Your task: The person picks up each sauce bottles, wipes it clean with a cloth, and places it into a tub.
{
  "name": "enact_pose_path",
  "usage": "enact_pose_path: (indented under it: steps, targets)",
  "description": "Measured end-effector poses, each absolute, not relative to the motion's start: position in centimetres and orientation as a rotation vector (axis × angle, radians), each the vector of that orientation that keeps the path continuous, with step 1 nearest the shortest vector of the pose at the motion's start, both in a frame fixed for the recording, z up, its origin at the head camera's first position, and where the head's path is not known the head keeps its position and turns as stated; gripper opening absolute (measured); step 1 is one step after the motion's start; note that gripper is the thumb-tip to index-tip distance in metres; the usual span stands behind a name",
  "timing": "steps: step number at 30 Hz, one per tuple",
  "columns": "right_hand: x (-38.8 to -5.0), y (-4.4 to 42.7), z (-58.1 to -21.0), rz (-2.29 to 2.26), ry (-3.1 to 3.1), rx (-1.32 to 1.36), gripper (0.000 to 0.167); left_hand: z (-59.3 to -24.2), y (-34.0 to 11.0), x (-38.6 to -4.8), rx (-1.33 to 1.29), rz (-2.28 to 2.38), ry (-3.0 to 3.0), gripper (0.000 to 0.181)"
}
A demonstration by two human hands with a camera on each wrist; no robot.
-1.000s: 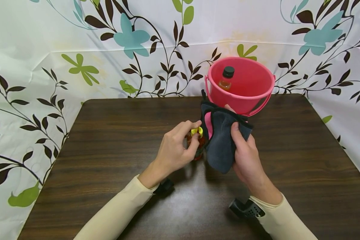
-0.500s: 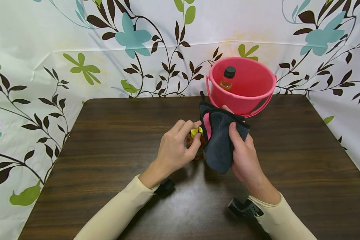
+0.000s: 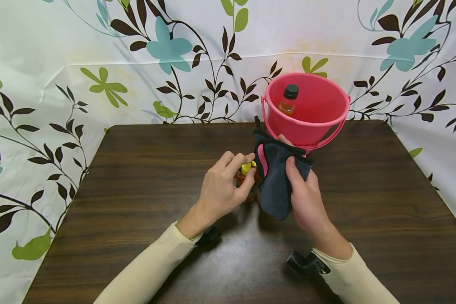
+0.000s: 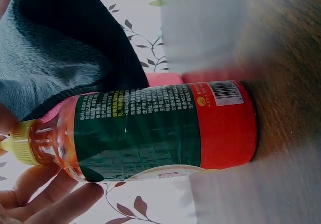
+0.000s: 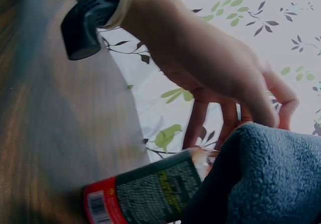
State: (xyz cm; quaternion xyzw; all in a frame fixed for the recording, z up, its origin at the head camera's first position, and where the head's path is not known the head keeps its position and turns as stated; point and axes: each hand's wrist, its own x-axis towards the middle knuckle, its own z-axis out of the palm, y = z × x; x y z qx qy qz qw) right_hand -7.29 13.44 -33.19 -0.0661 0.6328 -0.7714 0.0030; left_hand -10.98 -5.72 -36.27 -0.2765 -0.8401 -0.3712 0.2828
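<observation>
A sauce bottle [image 4: 140, 133] with a yellow cap [image 3: 246, 168] stands upright on the table, its green and red label plain in the left wrist view. My left hand [image 3: 224, 185] pinches the cap between thumb and fingers; other fingers rest near the bottle's neck. Just to the right, my right hand [image 3: 308, 198] grips a folded dark grey cloth [image 3: 275, 181] with black edging and a pink strip. The cloth hangs close beside the bottle; in the right wrist view, the cloth [image 5: 281, 179] covers the bottle's upper part.
Behind the cloth, at the table's back edge, stands a pink bucket [image 3: 308, 126] with its handle lowered to the front. Inside it leans a bottle with a black cap [image 3: 291, 91]. A patterned curtain [image 3: 213, 63] hangs behind the dark wooden table [image 3: 137, 177].
My right hand has shifted slightly left along with the cloth, whose right edge is drawn in. The left hand stays at the bottle's cap.
</observation>
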Motion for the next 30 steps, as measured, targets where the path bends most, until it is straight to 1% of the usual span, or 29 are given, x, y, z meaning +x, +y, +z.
enact_pose_path:
  steps: [2, 6, 9, 15, 30]
  targets:
    - [-7.3, 13.1, -33.6, -2.397, 2.022, -0.176, 0.047, -36.4, -5.8, -11.0, -0.747, -1.015, -2.248, 0.011]
    - [-7.6, 12.2, -34.5, -2.307, 2.076, -0.224, 0.045, -36.5, -5.9, -11.0, -0.757, -1.034, -2.252, 0.013]
    - [-7.9, 11.6, -35.0, -2.214, 2.115, -0.326, 0.050, -36.5, -6.0, -11.0, -0.762, -1.047, -2.252, 0.013]
    - [-8.2, 10.9, -35.7, -2.121, 2.173, -0.314, 0.052, -36.6, -6.1, -11.0, -0.773, -1.089, -2.237, 0.022]
    - [-8.4, 10.9, -37.6, -1.986, 2.195, 0.020, 0.045, -36.6, -5.9, -11.1, -0.771, -1.060, -2.218, 0.033]
